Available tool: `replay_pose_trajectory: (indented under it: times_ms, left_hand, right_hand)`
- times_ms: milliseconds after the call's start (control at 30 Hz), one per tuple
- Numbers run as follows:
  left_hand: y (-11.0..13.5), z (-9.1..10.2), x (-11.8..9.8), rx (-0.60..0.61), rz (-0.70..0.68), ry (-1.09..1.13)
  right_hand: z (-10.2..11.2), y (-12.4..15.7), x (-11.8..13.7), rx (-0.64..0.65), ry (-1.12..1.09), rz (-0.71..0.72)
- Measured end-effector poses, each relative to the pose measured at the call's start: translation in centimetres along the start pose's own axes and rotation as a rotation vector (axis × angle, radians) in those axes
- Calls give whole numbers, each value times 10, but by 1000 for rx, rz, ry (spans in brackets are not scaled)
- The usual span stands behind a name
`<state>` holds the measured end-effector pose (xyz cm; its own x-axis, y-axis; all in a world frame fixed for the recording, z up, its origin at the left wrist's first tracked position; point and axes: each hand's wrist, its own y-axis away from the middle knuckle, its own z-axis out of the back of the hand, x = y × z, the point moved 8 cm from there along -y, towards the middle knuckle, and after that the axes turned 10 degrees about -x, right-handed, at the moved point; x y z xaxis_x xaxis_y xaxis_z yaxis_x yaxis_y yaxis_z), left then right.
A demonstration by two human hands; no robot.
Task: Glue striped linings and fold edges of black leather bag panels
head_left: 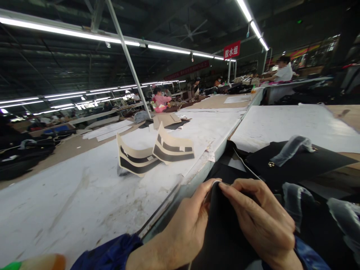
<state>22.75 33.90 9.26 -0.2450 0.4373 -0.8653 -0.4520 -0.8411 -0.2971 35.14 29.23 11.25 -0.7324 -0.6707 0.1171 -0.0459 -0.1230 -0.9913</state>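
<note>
1 black panel (222,225) is clamped in the grip of left hand (187,221) and right hand (261,217), 2 cards (174,153) and 3 wrapped handles (291,148) are seen, panel's lower end cut off.

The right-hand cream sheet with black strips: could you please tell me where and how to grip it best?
For the right-hand cream sheet, I would pinch its pointed upper corner from above and the right: that corner curls up off the white table, and the left-hand sheet crowds its left side.
</note>
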Motion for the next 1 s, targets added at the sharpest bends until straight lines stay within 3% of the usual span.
replay_pose_trajectory:
  times_ms: [267,467,1000]
  left_hand:
    - [1,1,-3,11,-12,-20]
    - [-3,4,2,-42,64,26]
    - [-7,9,-5,-47,22,29]
  right_hand:
    - [1,-2,0,31,11,-46]
    - [-1,-2,0,37,20,-43]
    - [-2,-2,4,39,-27,-44]
